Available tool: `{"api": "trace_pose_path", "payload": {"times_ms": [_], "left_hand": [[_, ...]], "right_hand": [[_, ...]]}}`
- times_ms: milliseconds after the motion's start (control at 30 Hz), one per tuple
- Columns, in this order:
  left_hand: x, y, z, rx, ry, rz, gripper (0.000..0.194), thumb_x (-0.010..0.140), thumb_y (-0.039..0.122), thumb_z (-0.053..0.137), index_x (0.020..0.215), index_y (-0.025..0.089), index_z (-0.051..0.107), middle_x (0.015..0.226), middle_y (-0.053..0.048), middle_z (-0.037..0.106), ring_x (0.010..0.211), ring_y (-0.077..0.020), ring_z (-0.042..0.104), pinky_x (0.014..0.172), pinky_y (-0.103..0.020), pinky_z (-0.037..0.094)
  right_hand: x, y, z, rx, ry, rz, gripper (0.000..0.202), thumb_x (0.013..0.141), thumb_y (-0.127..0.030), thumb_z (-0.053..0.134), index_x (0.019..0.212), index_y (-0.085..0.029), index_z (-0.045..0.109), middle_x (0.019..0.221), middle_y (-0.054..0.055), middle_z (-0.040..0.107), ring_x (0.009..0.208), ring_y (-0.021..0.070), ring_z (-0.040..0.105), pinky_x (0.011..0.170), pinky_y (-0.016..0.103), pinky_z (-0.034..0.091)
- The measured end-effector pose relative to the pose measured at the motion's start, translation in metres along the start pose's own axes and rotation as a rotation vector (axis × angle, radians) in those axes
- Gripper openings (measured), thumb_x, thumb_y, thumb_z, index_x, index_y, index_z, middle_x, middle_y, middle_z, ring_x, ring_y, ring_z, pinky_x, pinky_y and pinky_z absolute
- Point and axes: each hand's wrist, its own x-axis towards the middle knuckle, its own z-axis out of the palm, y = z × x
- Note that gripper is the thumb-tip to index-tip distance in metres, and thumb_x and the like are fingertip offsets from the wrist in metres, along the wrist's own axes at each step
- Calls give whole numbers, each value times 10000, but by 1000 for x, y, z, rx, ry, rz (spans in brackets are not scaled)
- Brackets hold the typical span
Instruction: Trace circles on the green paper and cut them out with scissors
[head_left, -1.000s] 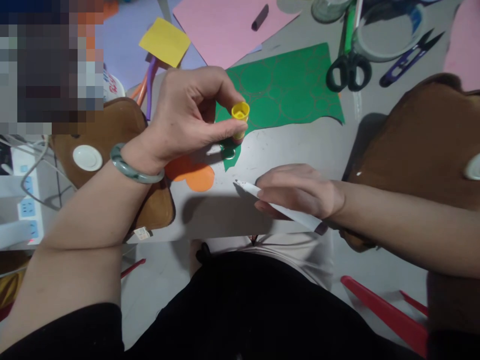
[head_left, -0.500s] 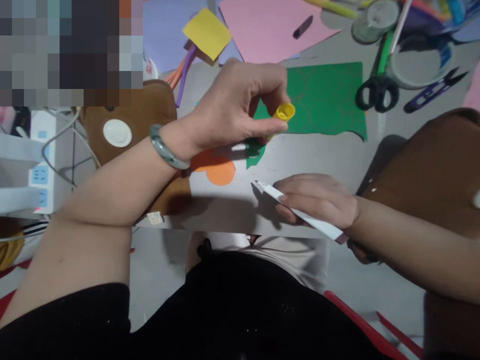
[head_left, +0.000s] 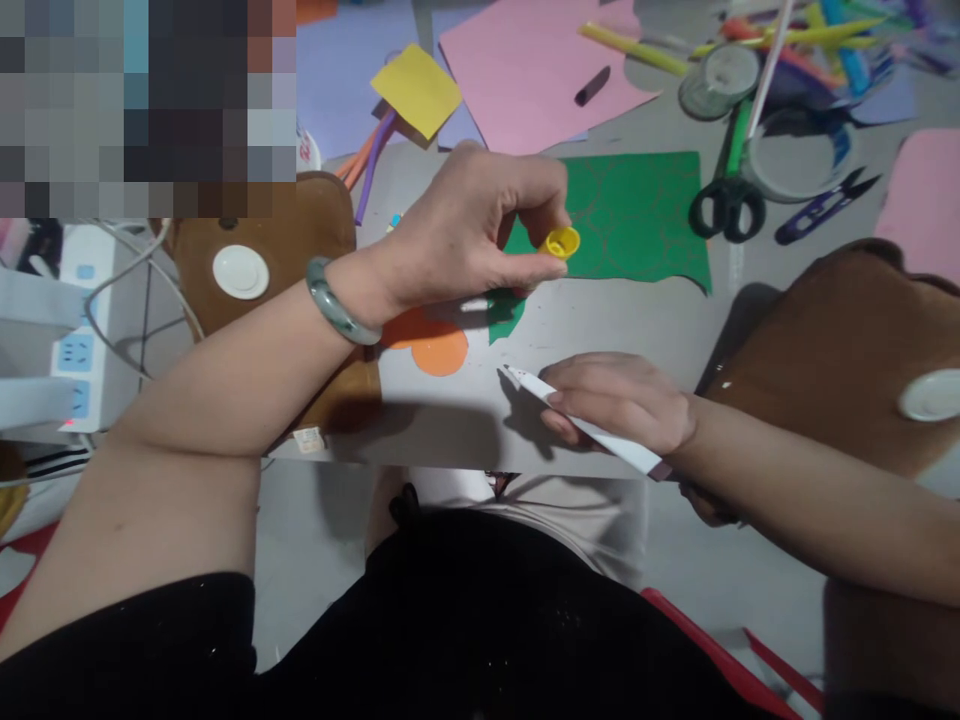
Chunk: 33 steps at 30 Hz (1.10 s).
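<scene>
Above the table, my left hand (head_left: 480, 225) pinches a small yellow round piece (head_left: 562, 243) between thumb and fingers. My right hand (head_left: 619, 400) is wrapped round a white marker (head_left: 600, 432), its dark tip pointing up and left over the table. Beyond my left hand lies a green sheet (head_left: 637, 215) with faint curved outlines drawn on it. Under that hand are a small green scrap (head_left: 505, 318) and orange paper with a rounded edge (head_left: 440, 350).
Black-handled scissors (head_left: 727, 208), purple snips (head_left: 825, 210), a tape roll (head_left: 801, 155) and a glass jar (head_left: 720, 80) stand or lie at the right. Pink paper (head_left: 540, 60) and a yellow square (head_left: 418, 90) lie at the back. Brown covers (head_left: 810, 340) flank both sides.
The view has shifted slightly, so the table objects sit a little lower and the right-hand ones further left. Both hands keep the same hold on the yellow piece and the marker.
</scene>
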Motion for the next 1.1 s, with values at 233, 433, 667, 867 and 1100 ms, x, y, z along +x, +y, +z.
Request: {"api": "trace_pose_path", "payload": {"times_ms": [233, 433, 667, 867, 1100], "left_hand": [[-6, -5, 2, -1, 14, -32, 280, 742, 462, 960, 854, 325, 743, 728, -13, 753, 569, -175, 591, 525, -379, 438], [-10, 2, 3, -49, 71, 42, 243, 760, 417, 947, 858, 319, 747, 735, 1, 755, 575, -159, 610, 469, -340, 372], [-12, 11, -1, -27, 45, -90, 280, 773, 462, 959, 873, 294, 758, 800, -46, 788, 622, -186, 647, 521, -367, 468], [-11, 8, 2, -59, 40, -76, 233, 758, 439, 954, 852, 322, 775, 792, -31, 790, 664, -206, 650, 556, -399, 460], [10, 14, 6, -18, -70, -115, 351, 691, 204, 965, 688, 306, 629, 753, 16, 755, 702, -178, 676, 719, -402, 552]], "right_hand": [[-4, 2, -1, 3, -16, -12, 125, 1044, -135, 685, 1126, -171, 599, 878, 29, 707, 796, 159, 730, 700, 276, 626], [-10, 6, -2, 26, -79, -23, 98, 1061, -144, 648, 1122, -203, 599, 894, 11, 711, 783, 150, 723, 698, 288, 622], [-8, 5, -2, 39, -36, -19, 134, 1052, -135, 667, 1131, -199, 579, 889, 11, 705, 764, 146, 716, 678, 280, 615], [-1, 3, -2, 28, 8, -19, 89, 1067, -133, 643, 1102, -185, 580, 835, 12, 688, 741, 144, 714, 654, 266, 637], [3, -5, -14, 11, -146, 87, 42, 1089, -176, 640, 1104, -179, 601, 870, 93, 755, 803, 186, 773, 719, 313, 688]]}}
